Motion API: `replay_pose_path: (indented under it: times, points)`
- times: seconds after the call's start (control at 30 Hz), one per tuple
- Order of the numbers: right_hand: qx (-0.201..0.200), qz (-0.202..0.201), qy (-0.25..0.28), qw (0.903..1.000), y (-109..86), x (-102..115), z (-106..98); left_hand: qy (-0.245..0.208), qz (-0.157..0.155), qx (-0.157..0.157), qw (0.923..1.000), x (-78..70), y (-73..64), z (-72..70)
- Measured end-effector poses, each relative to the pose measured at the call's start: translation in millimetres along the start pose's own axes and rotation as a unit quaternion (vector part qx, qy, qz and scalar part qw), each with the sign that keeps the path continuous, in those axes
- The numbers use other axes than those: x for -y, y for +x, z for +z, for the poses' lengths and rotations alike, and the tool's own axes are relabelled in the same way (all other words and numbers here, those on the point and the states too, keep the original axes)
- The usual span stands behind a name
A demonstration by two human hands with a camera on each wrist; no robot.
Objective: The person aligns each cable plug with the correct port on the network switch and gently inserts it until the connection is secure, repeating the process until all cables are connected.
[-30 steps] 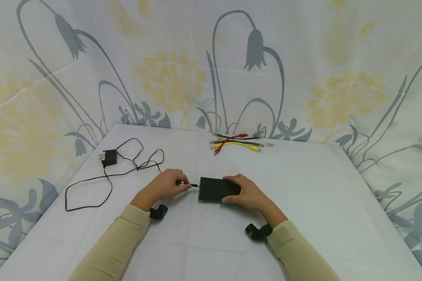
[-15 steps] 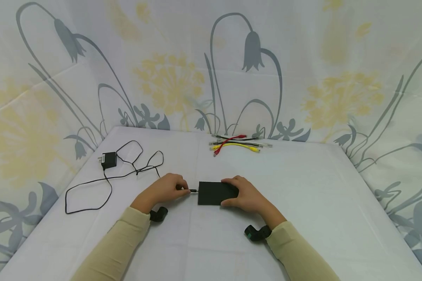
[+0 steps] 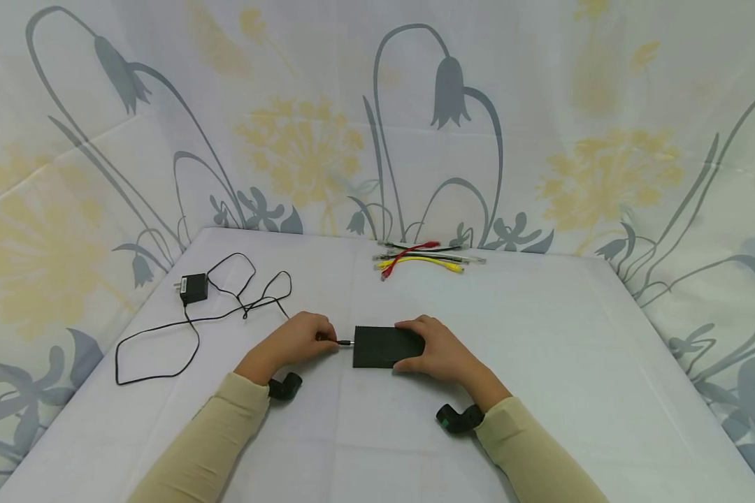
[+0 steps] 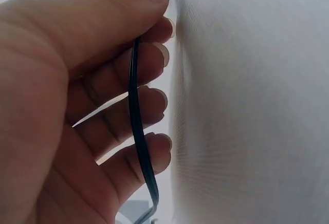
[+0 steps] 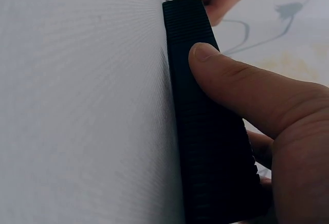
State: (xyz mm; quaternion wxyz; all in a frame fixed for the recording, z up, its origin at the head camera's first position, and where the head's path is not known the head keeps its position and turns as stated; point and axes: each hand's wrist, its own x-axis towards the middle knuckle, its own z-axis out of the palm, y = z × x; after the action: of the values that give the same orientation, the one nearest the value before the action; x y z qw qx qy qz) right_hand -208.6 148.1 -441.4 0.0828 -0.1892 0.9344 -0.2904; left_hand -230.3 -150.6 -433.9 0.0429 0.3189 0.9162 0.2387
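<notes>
Left hand [image 3: 296,339]: thumb and forefinger pinched together on the black cord [image 4: 134,90] just behind its plug [image 3: 345,343]. Other fingers loosely bent, a bit spread, cord running down across them. Right hand [image 3: 437,349]: curved round the right end of the black box [image 3: 377,347] — thumb on the near side, fingers on the far side, spread to the box's width.

Box lies flat about midway between the table's [image 3: 554,342] left and right edges. Plug is at the box's left end, lined up with it, a bit of bright metal showing between — can't tell how deep it sits.

Cord goes from the left hand in loose loops toward the left edge, to a black power adapter [image 3: 193,288] near that edge, toward the far left corner. Adapter's prongs face the left edge.

Short cables at the far edge, near its middle: yellow cable [image 3: 437,261], black and pale ones in a bunch, red cable [image 3: 409,258] lying across them. Flower-print cloth [image 3: 554,70] rises behind the far edge.
</notes>
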Motion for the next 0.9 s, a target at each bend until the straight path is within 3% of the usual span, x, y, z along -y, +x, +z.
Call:
replay_pose_path:
  times: [0.47,0.73,0.9]
  points:
    - [-0.002,-0.001,-0.021,0.9998,-1.6,4.7,-1.9,-0.025,-0.041,-0.005,0.9988,-5.0,1.4,0.5]
    - [-0.002,-0.005,-0.018,0.9998,-2.0,3.8,-1.8,-0.041,-0.046,-0.002,0.9981,-3.7,0.5,0.6]
    - [0.0,-0.007,-0.017,0.9998,-2.4,4.5,-3.1,-0.026,-0.034,-0.003,0.9991,-2.5,1.2,2.1]
